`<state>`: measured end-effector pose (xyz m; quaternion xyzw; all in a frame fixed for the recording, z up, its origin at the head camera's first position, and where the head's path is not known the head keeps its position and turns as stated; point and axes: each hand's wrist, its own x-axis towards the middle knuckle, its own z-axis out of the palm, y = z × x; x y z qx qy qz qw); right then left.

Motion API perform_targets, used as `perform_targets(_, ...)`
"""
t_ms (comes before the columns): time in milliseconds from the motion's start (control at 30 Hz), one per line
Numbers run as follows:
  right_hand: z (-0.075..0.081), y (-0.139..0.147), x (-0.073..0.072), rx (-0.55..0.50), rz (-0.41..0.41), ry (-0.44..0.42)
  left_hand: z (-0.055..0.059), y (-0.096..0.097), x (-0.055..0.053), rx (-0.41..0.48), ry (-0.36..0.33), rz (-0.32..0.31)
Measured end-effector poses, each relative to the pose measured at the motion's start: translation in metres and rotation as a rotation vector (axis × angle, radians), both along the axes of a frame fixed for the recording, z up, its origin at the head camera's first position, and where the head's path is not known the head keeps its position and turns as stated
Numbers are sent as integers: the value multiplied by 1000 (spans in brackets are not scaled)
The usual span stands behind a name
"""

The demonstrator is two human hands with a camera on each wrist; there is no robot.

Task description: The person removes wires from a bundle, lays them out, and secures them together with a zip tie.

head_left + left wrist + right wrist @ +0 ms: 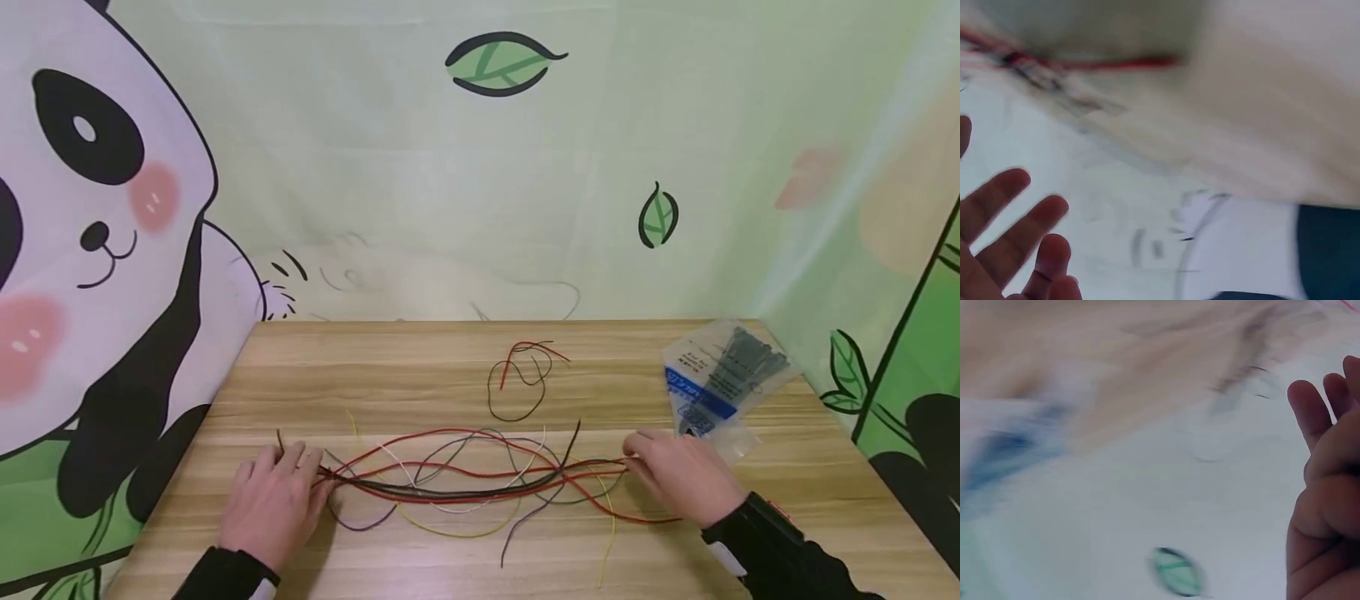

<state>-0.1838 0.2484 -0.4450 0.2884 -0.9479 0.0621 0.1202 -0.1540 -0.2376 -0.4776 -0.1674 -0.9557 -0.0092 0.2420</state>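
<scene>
A loose bundle of thin wires (450,493), mostly red and black with white, yellow and grey strands, stretches sideways between both hands. My left hand (273,500) is at the bundle's left end, its fingertips right at the wires. In the left wrist view, the fingers (1013,247) look spread and relaxed, with a blurred red wire (1141,64) beyond them. At the other end, my right hand (686,477) pinches the ends of red and dark wires. Its fingers are curled in the right wrist view, where the hand (1329,506) hides most of its grip.
Further back on the wooden table (360,358) lies a small tangle of red and dark wire (546,392). A clear plastic bag (701,379) with a blue label and dark contents sits behind my right hand. A printed panda curtain (360,167) hangs behind the table.
</scene>
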Motion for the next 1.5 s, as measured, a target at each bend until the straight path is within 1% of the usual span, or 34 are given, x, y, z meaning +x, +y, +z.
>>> perform_targets(67, 14, -24, -9, -10, 2, -13, 13, 17, -6, 9, 39, -38)
perform_targets(133, 23, -54, -24, -24, 8, -54, 24, 39, -15, 31, 57, -119)
perform_targets(200, 25, -86, -43, -42, -11, -152, 33, 63, -22, 56, 42, -186)
perform_targets(233, 21, -103, -54, -48, -37, -203, 35, 76, -26, 70, 20, -211)
perform_targets(300, 9, -132, -75, -52, -100, -284, 38, 99, -33, 91, -33, -239)
perform_targets(400, -15, -166, -100, -20, -246, -378, 35, 126, -40, 136, -108, -236)
perform_targets(433, -23, -173, -107, -5, -296, -390, 32, 132, -43, 145, -129, -237)
perform_targets(500, -35, -182, -115, 16, -379, -401, 27, 141, -47, 166, -176, -230)
perform_targets(567, -42, -186, -121, 19, -428, -419, 21, 145, -54, 193, -238, -210)
perform_targets(633, -45, -186, -124, 15, -438, -410, 15, 144, -61, 213, -293, -188)
perform_targets(700, -41, -185, -125, 20, -419, -409, 10, 141, -67, 236, -332, -175)
perform_targets(767, -35, -183, -124, 28, -391, -408, 7, 136, -73, 255, -350, -170)
perform_targets(900, -26, -184, -121, 42, -365, -417, 6, 130, -79, 282, -329, -165)
perform_targets(967, -27, -186, -122, 67, -369, -438, 6, 131, -81, 280, -308, -172)
perform_targets(1133, -38, -191, -132, 215, -363, -458, 2, 139, -81, 266, -279, -240)
perform_targets(1200, -39, -190, -134, 271, -337, -441, 2, 141, -80, 279, -277, -249)
perform_targets(1267, -35, -185, -132, 284, -303, -434, 4, 141, -79, 291, -272, -242)
perform_targets(1300, -30, -181, -129, 275, -278, -421, 5, 142, -79, 299, -270, -238)
perform_targets(1333, -24, -175, -125, 245, -247, -405, 7, 142, -78, 309, -269, -235)
perform_targets(1367, -17, -168, -120, 210, -208, -361, 9, 142, -78, 320, -262, -232)
perform_targets(1400, -9, -161, -114, 150, -173, -318, 11, 142, -77, 327, -254, -231)
perform_targets(1467, 10, -146, -100, 38, -75, -205, 18, 143, -77, 362, -243, -236)
perform_targets(1500, 19, -140, -94, -26, -17, -130, 22, 144, -79, 380, -237, -238)
